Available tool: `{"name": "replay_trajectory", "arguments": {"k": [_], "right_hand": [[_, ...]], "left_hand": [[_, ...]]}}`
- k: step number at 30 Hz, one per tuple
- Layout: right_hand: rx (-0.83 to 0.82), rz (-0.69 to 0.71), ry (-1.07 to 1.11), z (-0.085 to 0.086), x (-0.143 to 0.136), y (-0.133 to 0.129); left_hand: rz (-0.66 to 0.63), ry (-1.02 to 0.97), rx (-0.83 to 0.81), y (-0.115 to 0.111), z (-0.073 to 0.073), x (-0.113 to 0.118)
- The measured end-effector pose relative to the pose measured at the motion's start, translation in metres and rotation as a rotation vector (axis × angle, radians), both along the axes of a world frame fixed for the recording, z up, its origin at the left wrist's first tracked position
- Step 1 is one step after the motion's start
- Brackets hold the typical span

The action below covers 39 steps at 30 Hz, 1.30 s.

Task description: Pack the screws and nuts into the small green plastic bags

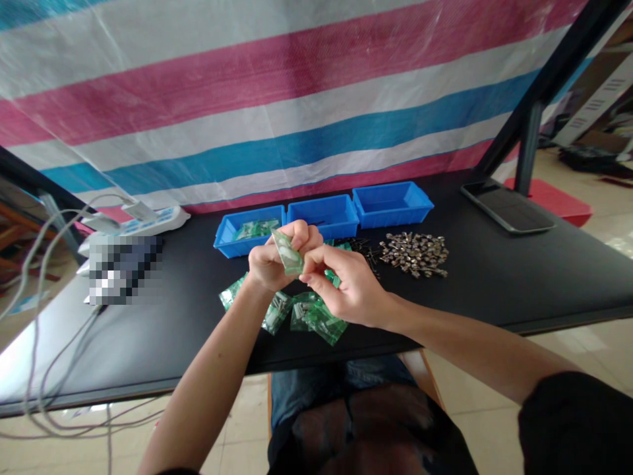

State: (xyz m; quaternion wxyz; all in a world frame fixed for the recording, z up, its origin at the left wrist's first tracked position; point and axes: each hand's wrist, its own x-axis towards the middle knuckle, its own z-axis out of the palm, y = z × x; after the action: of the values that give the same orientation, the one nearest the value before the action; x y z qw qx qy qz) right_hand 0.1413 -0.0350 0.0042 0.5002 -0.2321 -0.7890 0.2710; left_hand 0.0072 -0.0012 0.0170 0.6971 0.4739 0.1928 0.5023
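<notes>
Your two bare hands hold a small green bag (288,256) above a black table (475,284).

Nearest you, green packets (324,322) lie below your hands; your left hand (267,267) grasps the bag, while your right hand (353,287) pinches near its lower edge; its opening and contents are unclear; if it is open, a tilt or slackened pinch could spill small parts among the packets, and a hard tug could tear the film; just beyond your right hand, dark pieces (364,251) lie near a metallic pile (414,254), where a sleeve or wrist brushing across could mix them; farther back stand three blue trays (341,229), the left one holding green packets.
</notes>
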Motion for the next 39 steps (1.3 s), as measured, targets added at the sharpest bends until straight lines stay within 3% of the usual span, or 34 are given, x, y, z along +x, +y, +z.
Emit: {"name": "replay_trajectory", "arguments": {"k": [4, 8, 15, 21, 31, 36, 39], "right_hand": [[0.028, 0.026, -0.039, -0.001, 0.001, 0.000], [0.080, 0.081, -0.056, -0.004, -0.001, -0.003], [-0.028, -0.029, 0.095, -0.008, -0.003, -0.002], [-0.011, -0.033, 0.039, -0.005, -0.003, -0.003], [0.020, -0.018, 0.003, -0.004, -0.001, -0.002], [0.134, 0.005, 0.009, -0.004, -0.001, -0.004], [0.261, 0.112, -0.052, -0.008, -0.009, -0.015]], "left_hand": [[0.046, 0.005, -0.033, -0.001, 0.002, 0.001], [0.008, -0.077, -0.021, -0.001, 0.004, 0.001], [0.035, -0.035, -0.031, -0.001, 0.002, 0.000], [-0.024, -0.034, 0.010, -0.002, 0.003, 0.001], [0.013, 0.003, -0.003, -0.002, 0.003, 0.001], [-0.037, -0.008, -0.004, 0.003, 0.000, -0.002], [-0.076, -0.050, -0.002, 0.007, -0.003, -0.005]]}}
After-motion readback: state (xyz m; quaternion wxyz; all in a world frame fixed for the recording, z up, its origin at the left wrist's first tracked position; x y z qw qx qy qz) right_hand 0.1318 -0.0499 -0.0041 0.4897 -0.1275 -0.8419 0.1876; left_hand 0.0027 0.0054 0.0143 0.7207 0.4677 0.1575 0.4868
